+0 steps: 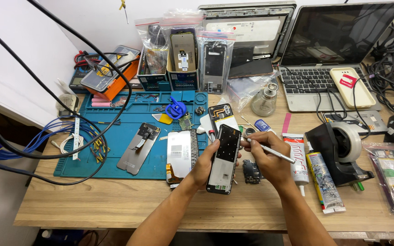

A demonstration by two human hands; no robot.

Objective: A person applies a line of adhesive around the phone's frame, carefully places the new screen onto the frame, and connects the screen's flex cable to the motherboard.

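My left hand (pixel 204 165) grips an opened black phone (pixel 224 159) by its left edge, tilted up above the wooden desk (pixel 115 200). My right hand (pixel 266 157) pinches a slim silver tool (pixel 270 150) whose tip rests near the phone's upper right edge. A small dark circuit part (pixel 251 171) lies on the desk under my right hand. A detached screen panel (pixel 180 154) lies on the blue mat (pixel 115 150) just left of my left hand.
A phone back cover (pixel 139 147) and a blue suction cup (pixel 176 109) sit on the mat. Glue tubes (pixel 322 181), a black tape dispenser (pixel 338 152), a glass bottle (pixel 265 100), a laptop (pixel 329 59), bagged phone parts (pixel 183 50) and black cables (pixel 46 91) crowd around.
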